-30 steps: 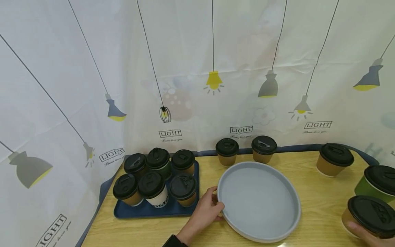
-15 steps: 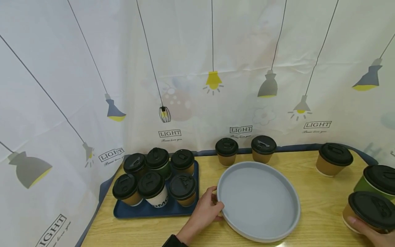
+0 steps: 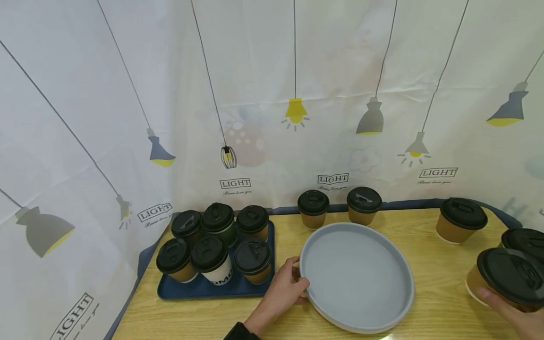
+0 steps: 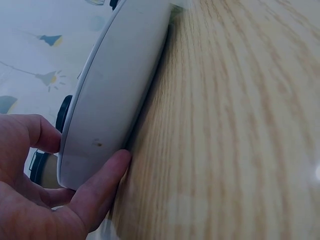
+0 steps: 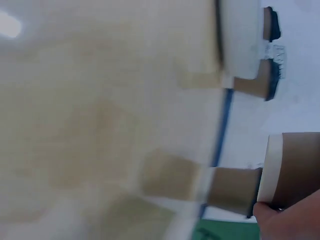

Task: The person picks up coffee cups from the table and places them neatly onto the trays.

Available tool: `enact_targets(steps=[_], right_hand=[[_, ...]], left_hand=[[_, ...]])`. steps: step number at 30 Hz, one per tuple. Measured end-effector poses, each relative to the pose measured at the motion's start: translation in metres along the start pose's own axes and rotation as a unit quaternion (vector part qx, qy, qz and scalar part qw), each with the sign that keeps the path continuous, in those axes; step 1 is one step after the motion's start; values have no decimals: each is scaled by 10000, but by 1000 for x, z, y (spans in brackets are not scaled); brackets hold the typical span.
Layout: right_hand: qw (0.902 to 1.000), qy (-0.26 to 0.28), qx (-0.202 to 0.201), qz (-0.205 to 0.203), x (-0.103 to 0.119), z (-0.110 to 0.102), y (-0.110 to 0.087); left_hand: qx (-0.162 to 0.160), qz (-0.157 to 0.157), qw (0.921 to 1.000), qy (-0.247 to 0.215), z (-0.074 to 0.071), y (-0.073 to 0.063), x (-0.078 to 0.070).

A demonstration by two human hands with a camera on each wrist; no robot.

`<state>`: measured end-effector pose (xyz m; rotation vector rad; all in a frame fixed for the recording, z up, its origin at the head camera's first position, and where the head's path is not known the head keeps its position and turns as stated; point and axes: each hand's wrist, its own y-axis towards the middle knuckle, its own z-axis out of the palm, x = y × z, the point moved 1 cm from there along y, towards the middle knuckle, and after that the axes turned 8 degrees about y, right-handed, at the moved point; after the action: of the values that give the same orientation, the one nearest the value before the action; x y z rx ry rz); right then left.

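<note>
Grey plate point(image 3: 357, 278) lying flat on the table point(image 3: 437, 293); clock positions are read from its centre in the head view. The left hand point(image 3: 284, 289), fingers bent and nearly closed, pinches the rim at 9 o'clock. The right hand point(image 3: 512, 318), partly cut off by the frame, grips a brown cup point(image 3: 510, 278) at 3 o'clock, upright and clear of the table; its far fingers are hidden. Just behind that cup stands a green cup point(image 5: 227, 231). A second brown cup point(image 3: 458, 229) stands at 2 o'clock, two small cups point(image 3: 313, 220) at 11 and 12. Farther out at 9 o'clock, a blue tray point(image 3: 187, 293) carries six lidded cups point(image 3: 210, 255).
</note>
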<state>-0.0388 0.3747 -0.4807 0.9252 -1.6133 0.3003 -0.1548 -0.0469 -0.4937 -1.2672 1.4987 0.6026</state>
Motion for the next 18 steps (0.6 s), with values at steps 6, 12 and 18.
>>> enact_targets(steps=[6,12,18], right_hand=[[9881,424,1282,-737,25,11,5],[9738,278,2116,-785,41,32,4],[9679,480,2325,-819,56,54,5]], left_hand=[[14,47,9999,-132,1,1,2],[35,46,9999,-162,0,1,3],[12,46,10000,-75,0,1,3]])
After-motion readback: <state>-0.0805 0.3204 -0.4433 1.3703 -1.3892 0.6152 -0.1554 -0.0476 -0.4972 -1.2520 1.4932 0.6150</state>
